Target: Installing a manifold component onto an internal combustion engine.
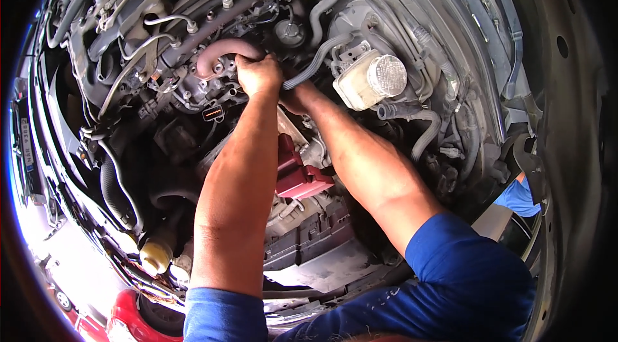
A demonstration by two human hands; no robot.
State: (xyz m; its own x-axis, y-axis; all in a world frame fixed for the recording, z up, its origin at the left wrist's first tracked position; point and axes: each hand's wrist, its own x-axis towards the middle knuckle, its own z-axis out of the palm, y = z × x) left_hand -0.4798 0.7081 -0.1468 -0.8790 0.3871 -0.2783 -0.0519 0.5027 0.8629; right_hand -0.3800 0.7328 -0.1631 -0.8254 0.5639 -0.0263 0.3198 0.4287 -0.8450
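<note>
Reddish hose (222, 50) touches the left hand (260, 76), arching off leftward.

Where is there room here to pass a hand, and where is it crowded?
Perhaps two dark gaps, depth unclear: between the left forearm and the corrugated black hose, where a dark hose crosses, and between the right forearm and the dusty black casing. It's crowded around the left hand and right hand, by the pinkish curved hose and grey hose.
</note>
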